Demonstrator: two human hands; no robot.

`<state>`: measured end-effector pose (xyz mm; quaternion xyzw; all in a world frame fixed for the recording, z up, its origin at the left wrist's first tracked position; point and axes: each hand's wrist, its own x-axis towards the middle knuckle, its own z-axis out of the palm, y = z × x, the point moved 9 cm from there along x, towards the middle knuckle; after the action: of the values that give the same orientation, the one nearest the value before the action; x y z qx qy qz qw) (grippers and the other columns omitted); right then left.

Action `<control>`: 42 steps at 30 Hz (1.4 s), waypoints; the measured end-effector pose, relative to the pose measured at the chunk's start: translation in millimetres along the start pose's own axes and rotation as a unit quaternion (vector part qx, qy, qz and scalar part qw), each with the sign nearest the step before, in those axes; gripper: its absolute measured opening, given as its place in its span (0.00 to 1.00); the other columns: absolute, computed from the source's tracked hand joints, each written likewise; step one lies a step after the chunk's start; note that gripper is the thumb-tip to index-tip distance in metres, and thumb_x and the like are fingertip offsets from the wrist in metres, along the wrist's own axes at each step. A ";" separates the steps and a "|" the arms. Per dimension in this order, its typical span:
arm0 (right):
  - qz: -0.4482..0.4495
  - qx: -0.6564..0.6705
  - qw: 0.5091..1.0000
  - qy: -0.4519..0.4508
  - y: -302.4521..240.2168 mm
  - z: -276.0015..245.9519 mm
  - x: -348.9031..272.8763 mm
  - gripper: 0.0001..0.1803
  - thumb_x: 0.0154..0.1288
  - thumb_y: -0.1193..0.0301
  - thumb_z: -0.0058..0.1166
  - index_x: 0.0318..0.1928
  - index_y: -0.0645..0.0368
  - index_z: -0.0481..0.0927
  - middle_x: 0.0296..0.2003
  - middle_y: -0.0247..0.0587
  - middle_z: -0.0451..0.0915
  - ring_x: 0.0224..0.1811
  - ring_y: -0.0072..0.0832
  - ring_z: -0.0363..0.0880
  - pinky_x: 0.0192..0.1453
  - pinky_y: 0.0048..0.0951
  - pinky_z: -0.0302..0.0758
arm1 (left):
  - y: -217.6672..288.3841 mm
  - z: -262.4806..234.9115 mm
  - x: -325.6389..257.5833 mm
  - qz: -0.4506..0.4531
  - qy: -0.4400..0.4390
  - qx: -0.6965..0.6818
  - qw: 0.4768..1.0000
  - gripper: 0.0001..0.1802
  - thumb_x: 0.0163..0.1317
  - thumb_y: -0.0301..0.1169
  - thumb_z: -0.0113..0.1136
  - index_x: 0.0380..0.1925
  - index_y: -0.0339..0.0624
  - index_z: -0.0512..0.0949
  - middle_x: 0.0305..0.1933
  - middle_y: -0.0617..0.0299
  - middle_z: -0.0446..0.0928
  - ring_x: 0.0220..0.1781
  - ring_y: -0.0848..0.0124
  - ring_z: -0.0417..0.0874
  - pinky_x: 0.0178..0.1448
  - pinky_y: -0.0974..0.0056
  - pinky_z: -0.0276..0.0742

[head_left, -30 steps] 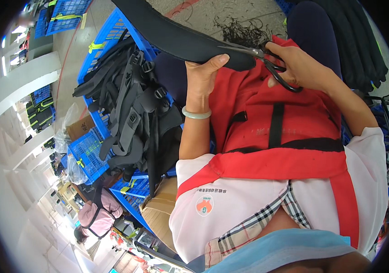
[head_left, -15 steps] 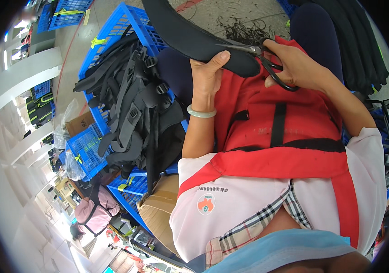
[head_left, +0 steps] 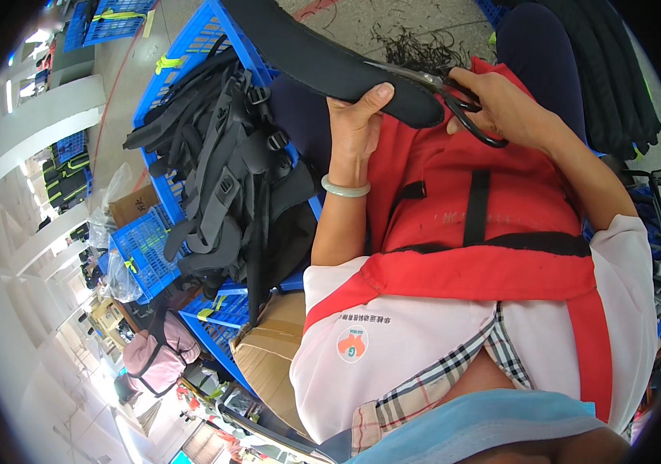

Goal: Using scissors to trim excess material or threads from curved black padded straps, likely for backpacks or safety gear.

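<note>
My left hand point(head_left: 357, 124) grips a long black padded strap point(head_left: 322, 62) near its rounded end, thumb on top. A pale green bangle point(head_left: 346, 188) sits on that wrist. My right hand point(head_left: 504, 104) holds black-handled scissors point(head_left: 462, 104), whose blades meet the strap's end. Both hands hover over a red apron point(head_left: 469, 224) on my lap.
A blue plastic crate point(head_left: 214, 35) at my left is piled with black and grey straps and buckles point(head_left: 230, 178). A cardboard box point(head_left: 268, 356) stands beside my hip. Dark thread clippings point(head_left: 415, 46) lie on the floor ahead. More blue crates point(head_left: 141, 247) and black goods point(head_left: 616, 77) surround me.
The strap has shifted left and upward through my left hand, bringing its rounded end closer to the scissors. My right hand stays on the scissors.
</note>
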<state>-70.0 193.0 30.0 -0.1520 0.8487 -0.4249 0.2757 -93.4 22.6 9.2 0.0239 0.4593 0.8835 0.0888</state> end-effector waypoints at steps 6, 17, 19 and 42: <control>-0.080 -0.044 0.996 0.007 -8.8 -6.1 -12.3 0.40 0.45 0.53 0.72 0.51 0.64 0.67 0.33 0.48 0.77 0.36 0.41 0.77 0.39 0.37 0.72 | 3.4 2.5 -1.1 -0.002 0.014 -0.039 0.999 0.12 0.52 0.14 0.65 0.36 0.38 0.79 0.33 0.59 0.81 0.35 0.69 0.83 0.43 0.65 0.81; -0.074 -0.026 0.996 0.046 -3.2 7.6 0.4 0.23 0.56 0.64 0.66 0.42 0.66 0.69 0.24 0.52 0.76 0.28 0.46 0.75 0.33 0.36 0.70 | 3.2 -0.8 -7.3 0.016 -0.002 -0.026 1.000 0.13 0.52 0.14 0.65 0.38 0.39 0.79 0.36 0.61 0.81 0.38 0.70 0.83 0.46 0.65 0.80; -0.110 -0.035 0.990 0.082 -4.6 5.2 -1.2 0.21 0.58 0.65 0.65 0.41 0.66 0.69 0.23 0.53 0.75 0.27 0.46 0.74 0.33 0.36 0.70 | 4.1 1.3 -8.9 0.013 -0.001 -0.019 1.000 0.13 0.52 0.14 0.65 0.38 0.39 0.79 0.36 0.61 0.81 0.38 0.70 0.83 0.46 0.65 0.80; -0.082 -0.011 0.997 0.011 -2.5 19.1 2.1 0.36 0.50 0.57 0.70 0.50 0.64 0.65 0.30 0.47 0.74 0.29 0.41 0.72 0.36 0.37 0.68 | 2.6 -14.2 -12.1 0.018 0.023 -0.030 0.999 0.18 0.51 0.19 0.68 0.44 0.40 0.77 0.41 0.61 0.79 0.44 0.67 0.81 0.52 0.60 0.78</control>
<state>-60.3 178.3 22.0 -0.2195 0.8411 -0.4381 0.2289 -83.6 7.6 3.6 0.0086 0.4337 0.8988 0.0633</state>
